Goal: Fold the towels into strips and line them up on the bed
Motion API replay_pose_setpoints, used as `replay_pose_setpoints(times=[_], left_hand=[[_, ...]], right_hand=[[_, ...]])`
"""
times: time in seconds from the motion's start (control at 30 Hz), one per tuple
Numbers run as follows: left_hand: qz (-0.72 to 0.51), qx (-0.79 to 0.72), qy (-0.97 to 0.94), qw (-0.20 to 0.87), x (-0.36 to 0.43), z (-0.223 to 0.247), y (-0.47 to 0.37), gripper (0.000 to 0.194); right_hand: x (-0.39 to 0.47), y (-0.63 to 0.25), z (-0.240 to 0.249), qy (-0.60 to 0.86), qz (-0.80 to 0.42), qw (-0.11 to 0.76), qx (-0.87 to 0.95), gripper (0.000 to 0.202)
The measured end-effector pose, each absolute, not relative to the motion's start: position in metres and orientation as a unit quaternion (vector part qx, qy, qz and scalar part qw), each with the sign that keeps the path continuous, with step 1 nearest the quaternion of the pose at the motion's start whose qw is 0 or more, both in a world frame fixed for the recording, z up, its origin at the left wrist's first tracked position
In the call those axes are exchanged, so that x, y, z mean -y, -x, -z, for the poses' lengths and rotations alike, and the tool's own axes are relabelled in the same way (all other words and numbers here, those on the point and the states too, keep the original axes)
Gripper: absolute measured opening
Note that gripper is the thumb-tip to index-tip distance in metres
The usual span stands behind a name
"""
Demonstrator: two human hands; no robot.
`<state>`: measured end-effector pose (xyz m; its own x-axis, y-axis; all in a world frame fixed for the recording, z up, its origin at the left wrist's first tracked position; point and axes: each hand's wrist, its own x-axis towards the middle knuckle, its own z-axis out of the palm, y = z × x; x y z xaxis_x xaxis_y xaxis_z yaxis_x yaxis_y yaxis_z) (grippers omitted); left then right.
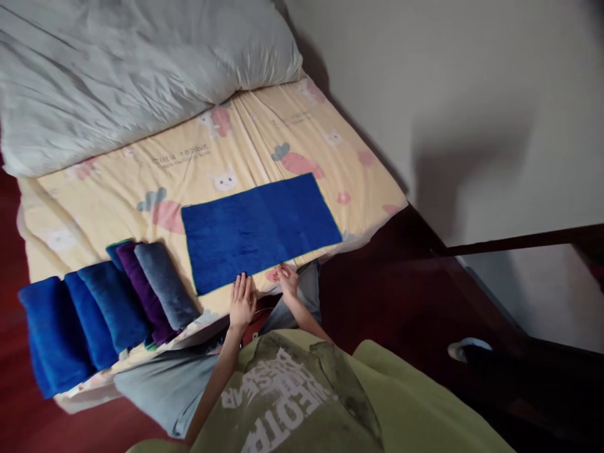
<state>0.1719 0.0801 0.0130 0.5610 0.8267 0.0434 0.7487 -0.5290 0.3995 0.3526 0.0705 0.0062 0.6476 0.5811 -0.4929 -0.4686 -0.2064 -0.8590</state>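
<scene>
A blue towel lies spread flat as a long rectangle on the bed, with thin green edging. My left hand rests on its near edge, fingers stretched out and flat. A little to the right, my right hand is closed in a pinch at the same edge, thumb and fingertips together on the cloth. To the left stands a row of folded towels: a grey one, a purple one and several blue ones, lying side by side along the bed's near edge.
The bed's yellow sheet has a rabbit and carrot print. A large pale grey quilt is heaped at the far side. A white wall rises on the right, above a dark red floor. A light-coloured shoe shows at lower right.
</scene>
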Motion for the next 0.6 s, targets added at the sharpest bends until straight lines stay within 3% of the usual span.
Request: replay_pose_setpoints(times=[0.37, 0.6], left_hand=[[-0.105, -0.458, -0.869, 0.152, -0.078, -0.011, -0.169, 0.063], [-0.079, -0.473, -0.867, 0.136, -0.084, -0.027, -0.171, 0.052]], right_hand=[[-0.09, -0.337, -0.014, 0.709, -0.34, 0.618, 0.034, 0.041], [-0.08, -0.332, -0.005, 0.699, -0.302, 0.641, 0.098, 0.057]])
